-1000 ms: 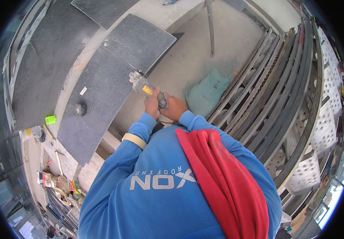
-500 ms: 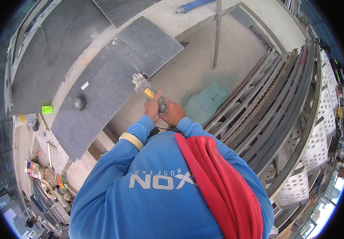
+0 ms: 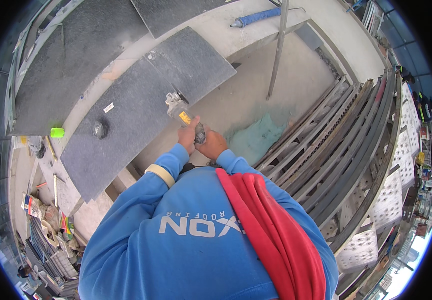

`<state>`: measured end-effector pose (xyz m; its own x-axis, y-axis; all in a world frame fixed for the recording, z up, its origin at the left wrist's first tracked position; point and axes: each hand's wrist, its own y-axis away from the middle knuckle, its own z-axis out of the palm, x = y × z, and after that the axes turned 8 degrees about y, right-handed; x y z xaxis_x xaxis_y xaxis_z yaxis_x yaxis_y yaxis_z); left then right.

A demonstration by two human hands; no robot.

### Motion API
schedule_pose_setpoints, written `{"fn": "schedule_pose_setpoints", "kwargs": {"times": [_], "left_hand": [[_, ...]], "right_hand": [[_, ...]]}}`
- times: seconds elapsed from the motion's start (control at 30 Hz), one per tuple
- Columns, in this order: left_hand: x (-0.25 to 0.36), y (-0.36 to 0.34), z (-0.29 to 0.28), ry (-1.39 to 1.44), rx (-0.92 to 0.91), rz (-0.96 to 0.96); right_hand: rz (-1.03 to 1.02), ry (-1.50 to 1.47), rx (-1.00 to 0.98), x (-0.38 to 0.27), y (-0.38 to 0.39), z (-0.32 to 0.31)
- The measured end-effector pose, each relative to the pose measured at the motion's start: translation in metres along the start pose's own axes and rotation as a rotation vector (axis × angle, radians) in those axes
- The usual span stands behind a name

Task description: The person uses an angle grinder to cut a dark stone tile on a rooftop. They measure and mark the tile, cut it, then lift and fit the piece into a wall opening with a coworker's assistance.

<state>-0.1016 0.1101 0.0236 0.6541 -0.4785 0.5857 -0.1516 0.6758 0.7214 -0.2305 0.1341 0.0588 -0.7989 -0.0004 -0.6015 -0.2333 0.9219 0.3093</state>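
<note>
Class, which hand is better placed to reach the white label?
Probably the left hand: it is nearer the white label on the dark slab, though it and the right hand hold the grinder.

A dark grey flat slab (image 3: 141, 110) carries a small white rectangular label (image 3: 108, 107) and a dark round object (image 3: 100, 130); a pale concrete ledge (image 3: 215, 33) supports a blue cylindrical tube (image 3: 257, 18); a crumpled teal sheet (image 3: 260, 135) covers part of the floor (image 3: 301, 70).

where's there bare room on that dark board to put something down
The dark board is bare between the round black object and its lower end, between that object and the angle grinder, and at its far right corner. It's crowded among the metal bars at right and the jumbled pile lower left.
</note>
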Motion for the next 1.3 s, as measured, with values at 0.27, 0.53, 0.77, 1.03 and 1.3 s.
{"fn": "schedule_pose_setpoints", "kwargs": {"times": [0.27, 0.53, 0.77, 1.03, 1.3], "left_hand": [[0.023, -0.023, -0.003, -0.026, 0.01, -0.001], [0.045, -0.046, -0.01, -0.062, -0.022, -0.026], [0.063, -0.055, -0.011, -0.06, -0.023, -0.011], [0.07, -0.059, -0.013, -0.029, -0.036, -0.012], [0.038, -0.046, -0.014, -0.004, -0.05, -0.043]], "right_hand": [[0.005, 0.011, -0.009, -0.015, -0.025, 0.0], [-0.033, -0.016, 0.03, -0.026, -0.049, 0.009], [-0.034, 0.0, 0.028, -0.035, -0.069, 0.016], [-0.023, 0.015, 0.026, -0.041, -0.076, 0.018], [-0.033, -0.041, 0.018, -0.035, -0.039, 0.0]]}}
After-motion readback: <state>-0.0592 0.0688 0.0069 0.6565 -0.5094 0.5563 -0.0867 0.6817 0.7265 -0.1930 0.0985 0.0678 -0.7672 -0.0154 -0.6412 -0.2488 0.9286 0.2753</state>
